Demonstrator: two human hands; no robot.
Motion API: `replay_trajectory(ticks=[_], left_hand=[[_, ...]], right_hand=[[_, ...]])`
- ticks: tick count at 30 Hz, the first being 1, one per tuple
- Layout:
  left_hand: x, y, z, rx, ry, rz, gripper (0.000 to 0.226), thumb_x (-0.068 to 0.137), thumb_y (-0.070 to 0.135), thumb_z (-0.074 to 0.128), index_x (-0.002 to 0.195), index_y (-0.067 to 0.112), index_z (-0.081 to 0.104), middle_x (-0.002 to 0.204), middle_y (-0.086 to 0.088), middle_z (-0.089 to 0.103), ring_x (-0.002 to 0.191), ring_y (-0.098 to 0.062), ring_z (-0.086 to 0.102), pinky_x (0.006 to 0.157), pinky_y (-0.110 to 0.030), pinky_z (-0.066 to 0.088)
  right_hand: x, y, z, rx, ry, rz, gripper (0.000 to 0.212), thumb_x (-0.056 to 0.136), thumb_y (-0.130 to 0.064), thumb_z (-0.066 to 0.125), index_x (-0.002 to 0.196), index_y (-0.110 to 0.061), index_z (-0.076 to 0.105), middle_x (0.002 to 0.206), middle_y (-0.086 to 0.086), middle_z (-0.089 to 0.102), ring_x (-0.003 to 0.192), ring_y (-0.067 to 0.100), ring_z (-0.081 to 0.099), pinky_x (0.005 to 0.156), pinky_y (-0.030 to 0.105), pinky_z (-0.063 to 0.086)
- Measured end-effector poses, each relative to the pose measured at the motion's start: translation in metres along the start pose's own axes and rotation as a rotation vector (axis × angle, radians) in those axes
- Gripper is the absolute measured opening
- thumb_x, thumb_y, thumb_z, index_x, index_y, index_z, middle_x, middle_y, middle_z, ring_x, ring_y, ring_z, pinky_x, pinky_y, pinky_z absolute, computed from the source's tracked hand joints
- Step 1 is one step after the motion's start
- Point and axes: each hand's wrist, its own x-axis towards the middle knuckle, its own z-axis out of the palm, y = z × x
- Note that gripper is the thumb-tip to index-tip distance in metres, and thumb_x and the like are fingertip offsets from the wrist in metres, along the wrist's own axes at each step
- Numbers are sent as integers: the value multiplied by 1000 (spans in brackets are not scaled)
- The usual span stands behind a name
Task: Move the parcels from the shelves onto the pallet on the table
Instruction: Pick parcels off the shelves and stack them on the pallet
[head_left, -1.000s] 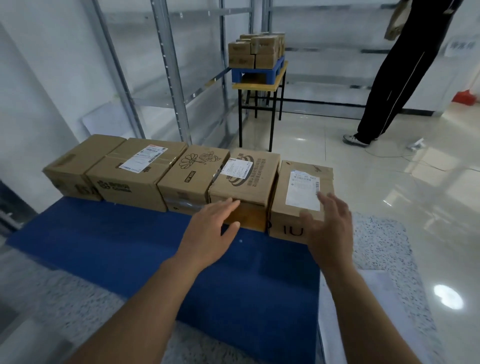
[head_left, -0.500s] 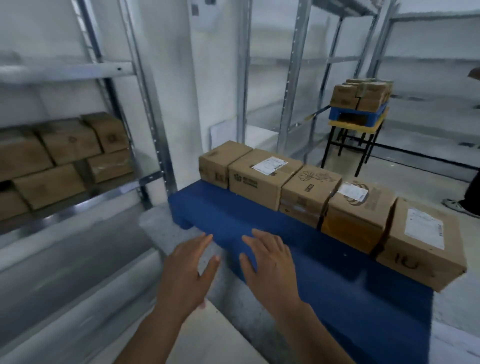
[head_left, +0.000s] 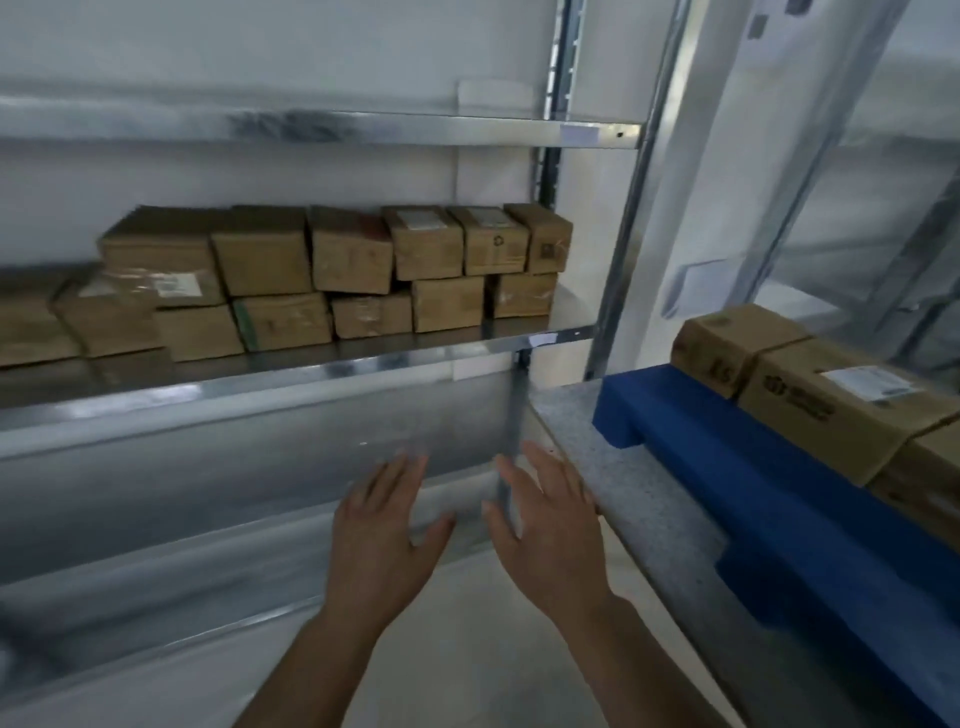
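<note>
On the shelf (head_left: 291, 374) the boxes (head_left: 353, 270) sat stacked; our left hand (head_left: 384, 535) and right hand (head_left: 545, 530) hung empty, fingers spread. Stiff, probably light cardboard; we judged gripping opposite sides best.

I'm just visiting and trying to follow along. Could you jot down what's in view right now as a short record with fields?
left hand: left hand, fingers spread, holding nothing
right hand: right hand, fingers spread, holding nothing
parcels waiting: stacked parcels, cardboard, two layers on the metal shelf
parcels moved: a row of pallet parcels along the far edge of the blue pallet
pallet support: speckled table
hands' position: raised below the shelf, touching no parcel
</note>
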Motion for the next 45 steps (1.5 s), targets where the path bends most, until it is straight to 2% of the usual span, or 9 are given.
replay_trajectory(ticks=[3,14,18,27,29,33,39,41,45], left_hand=[[-10,-34,-20,31,36,-92,82,86,73,18,136,15,48,140,-11,47,127,-32,46,102,-51,36],[-28,-143,-70,91,141,-377,83,84,75,19,139,17,45,141,-7,47,129,-28,45,104,-50,38],[-6,-179,-85,110,157,-439,89,81,79,16,140,18,43,143,-4,45,131,-24,42,107,-40,32],[95,-243,-102,111,194,-414,90,73,79,22,146,27,28,149,1,35,136,-17,34,107,-30,25],[112,-251,-103,94,206,-407,87,73,74,23,146,28,25,150,3,33,137,-15,31,106,-26,22],[136,-271,-105,86,225,-394,87,73,74,24,147,27,25,150,3,34,136,-14,31,103,-23,21],[178,-307,-127,20,258,-393,79,82,67,42,147,26,23,151,0,33,135,-17,32,103,-26,25],[197,-319,-137,-17,272,-398,74,86,57,52,148,28,22,151,-1,33,134,-19,35,103,-31,29],[238,-348,-158,-116,291,-376,70,88,51,51,148,27,22,150,-4,35,135,-21,33,105,-36,31]], right_hand=[[11,-36,21,27,-63,-73,50,85,-48,42,120,-21,65,132,10,56,111,30,60,88,44,50],[60,-147,104,202,-189,-327,48,82,-44,42,110,-17,70,115,4,66,102,25,65,83,42,54],[93,-179,139,277,-205,-378,46,83,-43,44,108,-15,70,108,2,68,99,23,65,82,39,55],[190,-215,192,313,-174,-362,48,84,-43,42,110,-12,68,107,3,68,95,22,66,80,34,53],[209,-217,202,306,-187,-352,53,84,-46,38,116,-14,65,112,2,66,101,23,63,85,35,50],[242,-229,213,310,-335,-312,73,82,-57,17,138,-22,46,136,-3,49,125,16,42,102,30,33],[290,-256,228,324,-310,-263,49,96,-44,42,139,-21,44,139,-1,47,127,15,40,103,31,37],[306,-265,232,332,-298,-236,47,97,-40,44,140,-21,43,139,0,46,128,16,40,104,32,36],[338,-288,235,332,-281,-158,48,97,-42,42,140,-22,41,138,-1,47,125,16,43,100,32,39]])
